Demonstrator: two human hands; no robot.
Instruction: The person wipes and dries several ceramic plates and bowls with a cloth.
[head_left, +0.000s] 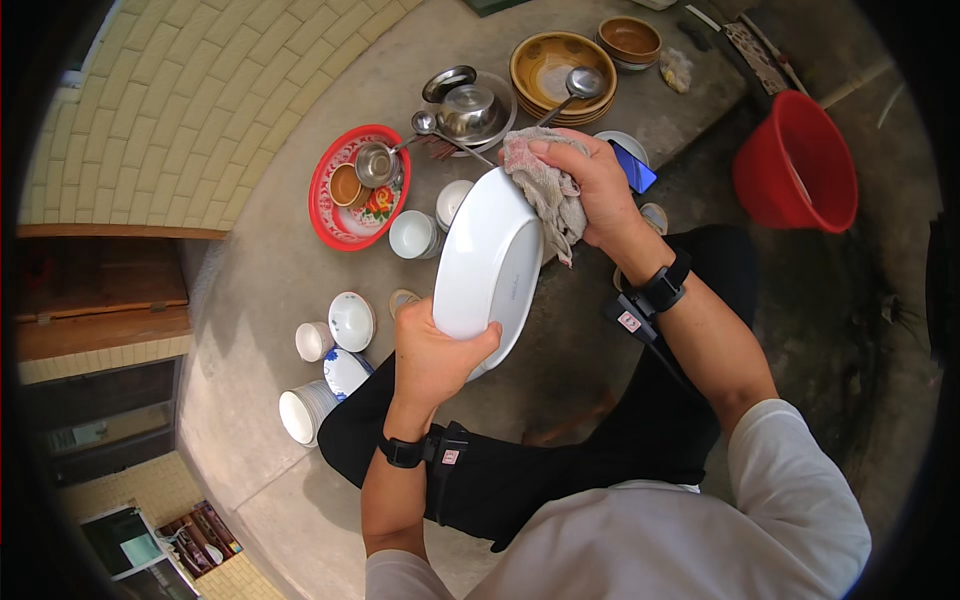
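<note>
My left hand (442, 356) grips the lower end of a white oval dish (484, 262), thumb on its underside, which faces partly towards me. A grey, pink-stained cloth (546, 187) is bunched in my right hand (592, 180), against the dish's upper end. Behind the dish stand stacked white bowls (412, 235). Farther off, a red enamel basin (320, 217) with a floral pattern holds a brown bowl (346, 186) and a metal cup (377, 164). Beyond the cloth, a metal ladle (585, 82) rests on a stack of brown glazed bowls (525, 67).
A red plastic bucket (757, 169) stands at the right. A phone (634, 168) lies by a white plate (634, 142) near a concrete edge. Steel vessels (470, 112) sit beyond the dish. More stacked bowls (304, 412) and a blue-patterned plate (345, 373) are beside my left knee.
</note>
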